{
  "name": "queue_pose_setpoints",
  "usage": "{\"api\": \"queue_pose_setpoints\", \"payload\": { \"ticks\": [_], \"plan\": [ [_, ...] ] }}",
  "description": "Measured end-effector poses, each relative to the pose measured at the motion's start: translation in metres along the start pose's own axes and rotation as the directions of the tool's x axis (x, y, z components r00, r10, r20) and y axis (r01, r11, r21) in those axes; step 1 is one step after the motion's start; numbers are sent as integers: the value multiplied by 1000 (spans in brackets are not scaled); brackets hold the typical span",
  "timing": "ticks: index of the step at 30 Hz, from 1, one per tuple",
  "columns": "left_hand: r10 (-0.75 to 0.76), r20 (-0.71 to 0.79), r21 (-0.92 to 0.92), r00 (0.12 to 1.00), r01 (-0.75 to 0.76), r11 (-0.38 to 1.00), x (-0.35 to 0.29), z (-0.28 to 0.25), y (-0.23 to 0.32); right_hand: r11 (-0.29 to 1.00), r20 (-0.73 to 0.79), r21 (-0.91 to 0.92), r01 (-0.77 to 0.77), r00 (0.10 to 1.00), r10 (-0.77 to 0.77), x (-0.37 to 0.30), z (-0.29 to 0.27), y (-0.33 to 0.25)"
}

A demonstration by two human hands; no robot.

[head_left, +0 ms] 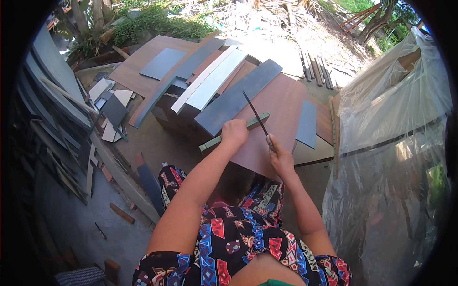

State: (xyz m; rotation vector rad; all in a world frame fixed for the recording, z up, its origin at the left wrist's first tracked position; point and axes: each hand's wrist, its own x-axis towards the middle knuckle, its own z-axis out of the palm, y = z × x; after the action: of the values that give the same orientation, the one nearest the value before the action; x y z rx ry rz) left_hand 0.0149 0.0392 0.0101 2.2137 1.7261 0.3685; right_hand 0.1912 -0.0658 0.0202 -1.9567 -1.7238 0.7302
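Observation:
My left hand (234, 133) is closed round a narrow green strip (210, 144), pressing it against a brown board (284, 97). Both ends of the strip show past my fist. In my right hand (281, 159) is a tool with a long, thin dark blade (254, 109); whether it is a saw or a file I cannot tell. The blade points up and to the left and crosses the strip near its right end, just right of my left hand. Beyond my left hand lies a long grey-blue board (241, 95).
White panels (210, 88) and a long curved-looking grey board (164, 90) lie farther left on the stack. Offcuts (114, 109) litter the ground at left. Clear plastic sheeting (386, 157) hangs at right. Dark slats (316, 69) lie beyond the work surface.

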Motion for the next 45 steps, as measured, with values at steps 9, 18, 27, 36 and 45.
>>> {"api": "queue_pose_setpoints", "payload": {
  "ticks": [9,18,27,36,45],
  "plan": [
    [-42,34,9,999,42,999,0,-4,6,962,-213,-1,273,940,-267,37,25,10],
    [-27,8,-11,1000,27,1000,-1,-7,2,968,-238,119,221,953,-188,-84,15,56],
    [-32,18,9,999,32,999,0,-2,2,983,-140,-16,182,973,-183,40,16,5],
    [-45,21,12,999,44,999,-2,-5,2,965,-210,9,264,944,-256,-1,21,25],
    [-29,26,-6,999,29,1000,2,-1,-1,967,-225,52,249,946,-231,-80,11,45]
  ]
}}
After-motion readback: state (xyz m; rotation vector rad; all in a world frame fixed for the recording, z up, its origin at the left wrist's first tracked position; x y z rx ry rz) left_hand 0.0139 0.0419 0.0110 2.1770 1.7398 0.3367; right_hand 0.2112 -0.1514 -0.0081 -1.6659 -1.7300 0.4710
